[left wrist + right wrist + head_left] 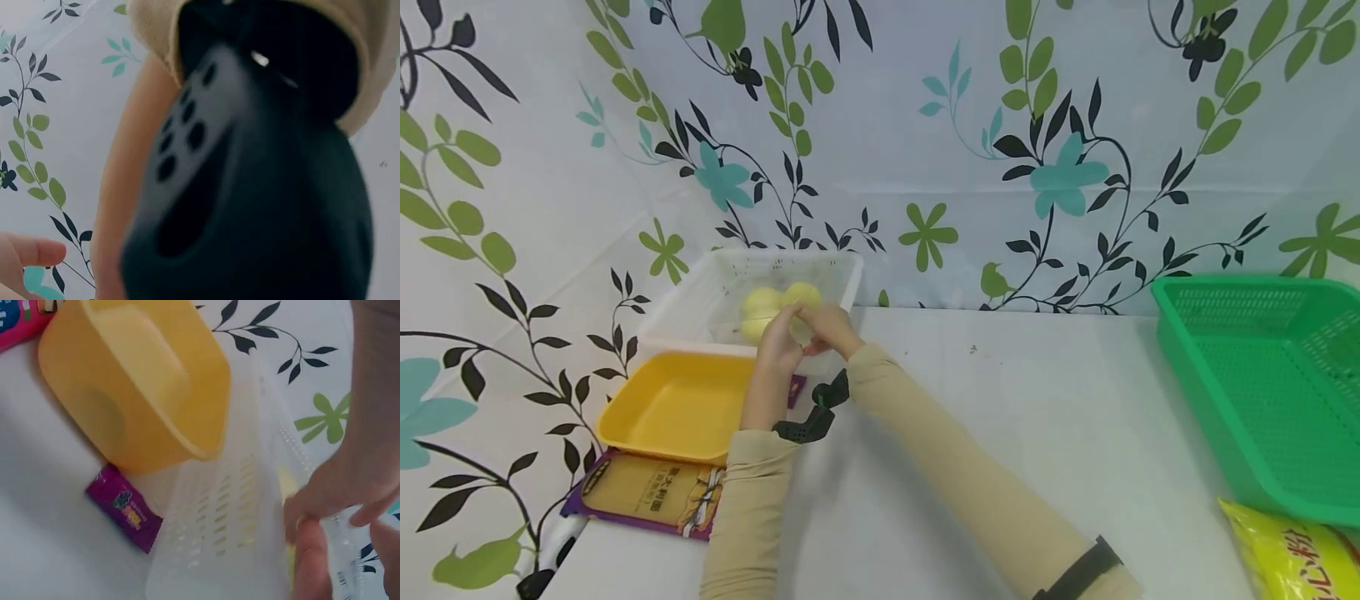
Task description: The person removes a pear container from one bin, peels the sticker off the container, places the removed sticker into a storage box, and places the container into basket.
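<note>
Pale yellow round fruit (762, 310) lies in a white perforated basket (681, 321). My left hand (781, 340) and right hand (826, 325) meet over the basket's front rim, fingers bent close together at the fruit. Clear plastic wrapping (347, 569) shows under the fingers in the right wrist view. My right thumb (311, 559) lies against the left hand's fingertips there, both at the plastic; the exact grip is hidden. In the left wrist view a black wrist mount (262, 206) covers most of the scene, with a fingertip (44, 252) at the lower left.
A yellow-orange bin (677, 404) stands before the basket, by a purple-edged packet (647, 492). A small purple wrapper (128, 509) lies next to the basket. At the right are a green basket (1225, 425) and a yellow bag (1292, 554). A patterned cloth (925, 125) hangs behind.
</note>
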The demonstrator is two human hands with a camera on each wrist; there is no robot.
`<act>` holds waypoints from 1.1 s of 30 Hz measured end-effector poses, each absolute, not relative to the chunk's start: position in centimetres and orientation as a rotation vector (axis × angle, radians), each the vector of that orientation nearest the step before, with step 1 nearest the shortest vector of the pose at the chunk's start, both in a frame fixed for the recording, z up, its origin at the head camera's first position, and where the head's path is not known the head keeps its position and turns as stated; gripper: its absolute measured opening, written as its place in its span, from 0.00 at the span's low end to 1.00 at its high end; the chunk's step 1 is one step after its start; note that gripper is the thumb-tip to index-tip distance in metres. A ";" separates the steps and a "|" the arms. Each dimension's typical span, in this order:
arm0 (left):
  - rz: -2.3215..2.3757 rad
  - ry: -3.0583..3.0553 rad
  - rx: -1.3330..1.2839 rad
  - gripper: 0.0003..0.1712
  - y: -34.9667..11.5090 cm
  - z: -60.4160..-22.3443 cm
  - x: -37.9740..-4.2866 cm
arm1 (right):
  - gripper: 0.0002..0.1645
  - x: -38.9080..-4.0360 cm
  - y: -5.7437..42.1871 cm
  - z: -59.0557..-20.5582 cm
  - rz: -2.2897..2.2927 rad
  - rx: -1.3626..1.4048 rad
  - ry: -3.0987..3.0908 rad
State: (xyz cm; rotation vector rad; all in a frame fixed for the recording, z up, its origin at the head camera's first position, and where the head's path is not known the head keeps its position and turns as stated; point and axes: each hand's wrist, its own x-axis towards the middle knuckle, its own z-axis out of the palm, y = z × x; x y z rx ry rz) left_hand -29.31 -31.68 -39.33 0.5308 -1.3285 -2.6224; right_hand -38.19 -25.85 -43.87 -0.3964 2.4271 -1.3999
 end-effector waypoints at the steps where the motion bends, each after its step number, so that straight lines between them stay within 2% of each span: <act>1: -2.631 -1.356 0.553 0.45 -30.7 -38.0 -28.3 | 0.44 -38.9 -26.2 -44.5 -1.413 -0.383 2.381; 4: -2.629 -1.404 0.668 0.43 -29.0 -34.8 -26.4 | 0.35 -36.2 -25.0 -41.3 -1.460 -0.287 2.223; 5: -2.635 -1.404 0.690 0.43 -28.9 -34.4 -26.2 | 0.35 -34.5 -23.9 -39.5 -1.536 -0.247 2.127; 6: -2.645 -1.396 0.707 0.43 -28.9 -34.2 -26.1 | 0.33 -33.1 -23.2 -37.7 -1.563 -0.151 2.032; 9: -2.727 -1.318 0.634 0.45 -30.6 -36.0 -27.3 | 0.30 -30.6 -21.8 -35.1 -1.582 -0.120 2.008; 13: -2.835 -1.222 0.662 0.40 -30.9 -36.1 -27.5 | 0.31 -32.1 -22.4 -36.6 -1.580 -0.071 2.015; 16: -2.875 -1.133 0.804 0.36 -29.6 -34.2 -26.3 | 0.33 -32.7 -22.7 -37.1 -1.520 -0.068 2.053; 22: -2.928 -1.084 0.758 0.39 -29.2 -33.9 -26.2 | 0.36 -32.7 -21.1 -36.6 -1.584 -0.121 1.955; 24: -2.855 -1.256 0.666 0.39 -28.5 -33.6 -25.9 | 0.34 -31.9 -20.0 -35.5 -1.561 -0.140 1.921; 28: -2.499 -1.857 0.424 0.38 -27.3 -32.6 -24.4 | 0.37 -31.1 -17.7 -34.0 -1.455 -0.330 1.868; 33: -1.919 -2.537 0.223 0.44 -26.3 -31.0 -22.7 | 0.41 -30.7 -13.2 -32.5 -1.280 -0.658 2.099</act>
